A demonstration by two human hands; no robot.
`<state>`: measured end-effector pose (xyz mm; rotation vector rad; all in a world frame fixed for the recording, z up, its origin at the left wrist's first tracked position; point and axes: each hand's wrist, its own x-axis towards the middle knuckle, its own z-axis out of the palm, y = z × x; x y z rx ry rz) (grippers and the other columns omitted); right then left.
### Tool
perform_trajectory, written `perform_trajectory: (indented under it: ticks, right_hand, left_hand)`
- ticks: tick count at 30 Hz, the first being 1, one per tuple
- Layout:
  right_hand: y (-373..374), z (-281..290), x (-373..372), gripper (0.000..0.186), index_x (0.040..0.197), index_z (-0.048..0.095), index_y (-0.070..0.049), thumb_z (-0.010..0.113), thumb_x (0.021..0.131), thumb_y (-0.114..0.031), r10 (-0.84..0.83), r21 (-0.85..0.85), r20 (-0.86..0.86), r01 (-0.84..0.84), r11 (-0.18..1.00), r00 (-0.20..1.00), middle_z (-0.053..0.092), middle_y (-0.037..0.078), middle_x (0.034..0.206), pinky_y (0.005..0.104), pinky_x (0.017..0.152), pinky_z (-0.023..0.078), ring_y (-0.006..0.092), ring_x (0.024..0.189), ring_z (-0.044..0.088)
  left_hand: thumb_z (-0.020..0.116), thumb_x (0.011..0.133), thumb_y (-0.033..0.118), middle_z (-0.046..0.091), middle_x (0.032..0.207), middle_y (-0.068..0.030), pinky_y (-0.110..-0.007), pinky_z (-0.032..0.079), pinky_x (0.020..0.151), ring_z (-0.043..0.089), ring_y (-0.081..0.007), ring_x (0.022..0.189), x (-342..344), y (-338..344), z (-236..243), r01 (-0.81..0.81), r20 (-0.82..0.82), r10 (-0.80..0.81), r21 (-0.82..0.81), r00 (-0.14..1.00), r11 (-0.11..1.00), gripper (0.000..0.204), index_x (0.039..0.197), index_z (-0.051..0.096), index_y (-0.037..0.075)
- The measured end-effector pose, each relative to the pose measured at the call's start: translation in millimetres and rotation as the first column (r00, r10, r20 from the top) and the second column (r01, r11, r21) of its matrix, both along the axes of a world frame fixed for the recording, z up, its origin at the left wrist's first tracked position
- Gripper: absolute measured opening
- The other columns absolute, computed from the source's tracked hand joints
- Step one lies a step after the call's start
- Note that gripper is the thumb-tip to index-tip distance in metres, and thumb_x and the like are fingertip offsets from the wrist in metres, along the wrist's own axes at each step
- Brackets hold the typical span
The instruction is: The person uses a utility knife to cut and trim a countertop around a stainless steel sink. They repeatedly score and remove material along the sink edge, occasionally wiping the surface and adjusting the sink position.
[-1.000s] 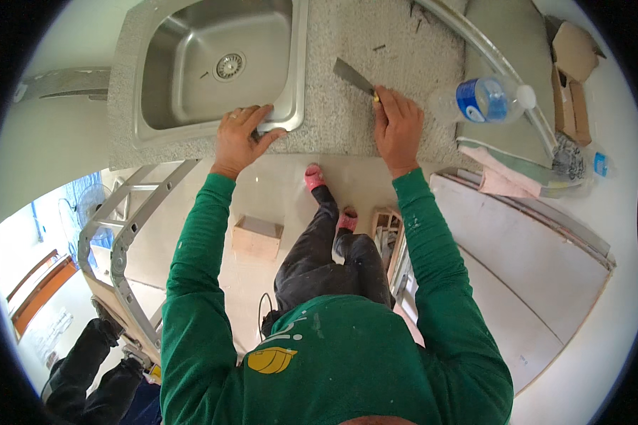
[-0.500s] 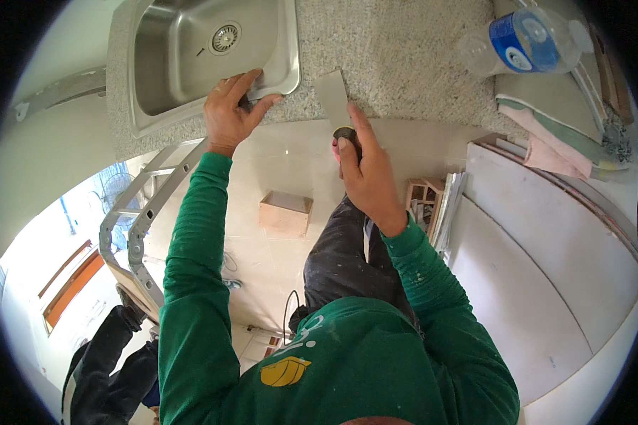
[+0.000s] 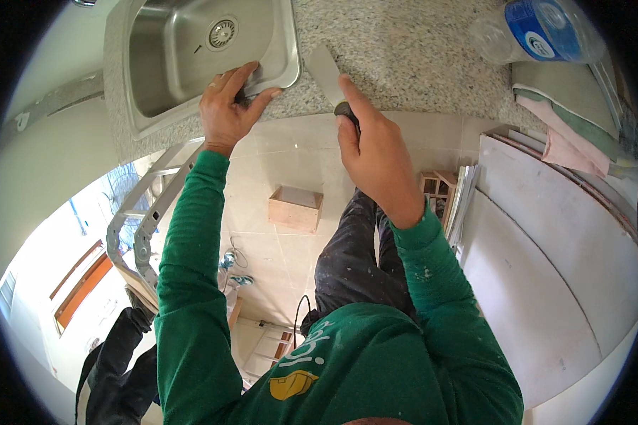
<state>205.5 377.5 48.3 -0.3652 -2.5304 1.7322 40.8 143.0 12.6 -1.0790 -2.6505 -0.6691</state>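
Observation:
My right hand (image 3: 379,152) grips the dark handle of a putty knife (image 3: 326,76), its index finger stretched along toward the metal blade. The blade lies over the speckled granite countertop (image 3: 404,57), just right of the sink, with its broad end pointing away from me. My left hand (image 3: 228,106) rests on the near rim of the stainless steel sink (image 3: 288,67), fingers and thumb spread. A small dark patch shows between thumb and fingers; I cannot tell what it is. Inside the basin sits a round drain strainer (image 3: 222,32).
A clear plastic bottle (image 3: 539,32) with a blue label lies at the far right, near folded cloths (image 3: 563,134). Large white boards (image 3: 524,262) lean below. On the floor stands a wooden box (image 3: 295,208); an aluminium ladder (image 3: 145,219) is at left, with dark trousers (image 3: 117,368) below it.
The putty knife has moved slightly away from me and left toward the sink, its blade now looking narrower and more edge-on. My left hand stays on the rim. The whole view has shifted a little.

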Motion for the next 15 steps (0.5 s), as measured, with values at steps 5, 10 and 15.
perform_trajectory:
  ticks: [5, 10, 15]
  right_hand:
    - [32, 14, -7, 0.053, 0.151, 0.055, 0.000, 0.061, 0.099, -0.010, 0.156, 0.099, 0.056, -0.161, 0.982, 0.986, 0.071, 0.031, 0.101, 0.0561, 0.081, 0.056, 0.0488, 0.089, 0.070]
    - [76, 9, -35, 0.049, 0.147, 0.061, -0.004, 0.062, 0.099, -0.015, 0.316, -0.127, 0.277, -0.292, 0.948, 0.907, 0.072, 0.030, 0.092, 0.0495, 0.079, 0.058, 0.0445, 0.081, 0.072]
    - [64, -18, -34, 0.050, 0.148, 0.060, -0.003, 0.062, 0.100, -0.017, 0.177, -0.098, 0.103, -0.167, 0.981, 0.979, 0.072, 0.029, 0.090, 0.0477, 0.078, 0.058, 0.0440, 0.081, 0.073]
  left_hand:
    - [0.093, 0.080, 0.045, 0.078, 0.107, -0.0118, -0.042, 0.058, 0.079, 0.073, -0.0323, 0.092, 0, 1, -3, -0.006, 0.019, 0.006, -0.004, 1.000, 1.000, 0.058, 0.121, 0.077, 0.006]
    - [0.094, 0.079, 0.044, 0.078, 0.107, -0.0126, -0.042, 0.058, 0.078, 0.073, -0.0323, 0.090, -1, 3, -1, 0.007, 0.021, -0.007, 0.016, 1.000, 1.000, 0.059, 0.120, 0.077, 0.005]
    - [0.094, 0.079, 0.045, 0.078, 0.107, -0.0124, -0.042, 0.058, 0.077, 0.073, -0.0318, 0.089, -3, 7, -2, 0.022, -0.007, -0.022, 0.014, 1.000, 1.000, 0.058, 0.119, 0.077, 0.006]
